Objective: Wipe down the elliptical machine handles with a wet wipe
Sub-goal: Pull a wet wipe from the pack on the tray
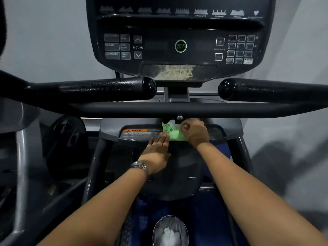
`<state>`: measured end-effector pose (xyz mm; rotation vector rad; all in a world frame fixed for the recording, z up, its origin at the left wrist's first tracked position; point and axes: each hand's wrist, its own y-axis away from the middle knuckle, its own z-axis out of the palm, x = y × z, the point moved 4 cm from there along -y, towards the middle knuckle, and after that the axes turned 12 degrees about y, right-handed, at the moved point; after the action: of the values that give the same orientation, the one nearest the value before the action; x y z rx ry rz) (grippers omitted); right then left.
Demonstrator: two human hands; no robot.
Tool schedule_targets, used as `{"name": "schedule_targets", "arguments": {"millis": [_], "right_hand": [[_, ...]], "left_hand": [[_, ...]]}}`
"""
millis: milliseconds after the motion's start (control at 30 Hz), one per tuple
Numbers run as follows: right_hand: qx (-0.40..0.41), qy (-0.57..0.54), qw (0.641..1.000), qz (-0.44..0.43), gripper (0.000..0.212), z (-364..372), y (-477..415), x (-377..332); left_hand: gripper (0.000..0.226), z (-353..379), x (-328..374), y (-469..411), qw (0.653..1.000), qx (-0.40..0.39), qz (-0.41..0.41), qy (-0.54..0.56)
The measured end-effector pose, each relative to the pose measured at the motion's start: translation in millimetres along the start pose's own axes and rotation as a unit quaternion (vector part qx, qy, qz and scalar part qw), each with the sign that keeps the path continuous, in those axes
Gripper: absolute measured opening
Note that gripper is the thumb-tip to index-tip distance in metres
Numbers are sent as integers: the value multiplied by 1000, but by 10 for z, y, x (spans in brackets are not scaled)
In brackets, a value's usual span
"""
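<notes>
Facing grey wall [44,41], wipe pack [173,134] lies on shroud [110,126].

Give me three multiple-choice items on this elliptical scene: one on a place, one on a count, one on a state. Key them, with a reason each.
1. Where does the green wet wipe pack lie?
A. On the keypad
B. On the grey cover, beside the warning label
C. In the waste bin

2. How many rounded handle ends face each other below the console?
A. Two
B. Three
C. Four

3. How is the left hand?
A. Gripping a handle
B. Curled in a fist
C. Fingers straight, resting on the pack's edge

Key: 1 B, the pack sits on the cover just right of the label; 2 A, one end shows on each side; 3 C, its fingers lie flat against the pack.
</notes>
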<state>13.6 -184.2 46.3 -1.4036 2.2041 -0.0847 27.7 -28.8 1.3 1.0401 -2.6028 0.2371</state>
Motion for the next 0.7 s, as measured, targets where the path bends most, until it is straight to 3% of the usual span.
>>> {"name": "schedule_targets", "arguments": {"millis": [200,400,633,700], "right_hand": [[-20,11,999,26,17,132,-87,-40],[35,-142,987,69,22,121,-25,13],[79,-343,921,166,10,113,45,208],[82,-418,881,207,12,86,59,244]], "left_hand": [[70,6,1,-12,1000,-7,-2,-10],[70,8,25,-13,1000,1,-5,-12],[71,-12,60,23,1000,-1,-2,-18],[72,-5,62,24,1000,-3,-3,-19]]}}
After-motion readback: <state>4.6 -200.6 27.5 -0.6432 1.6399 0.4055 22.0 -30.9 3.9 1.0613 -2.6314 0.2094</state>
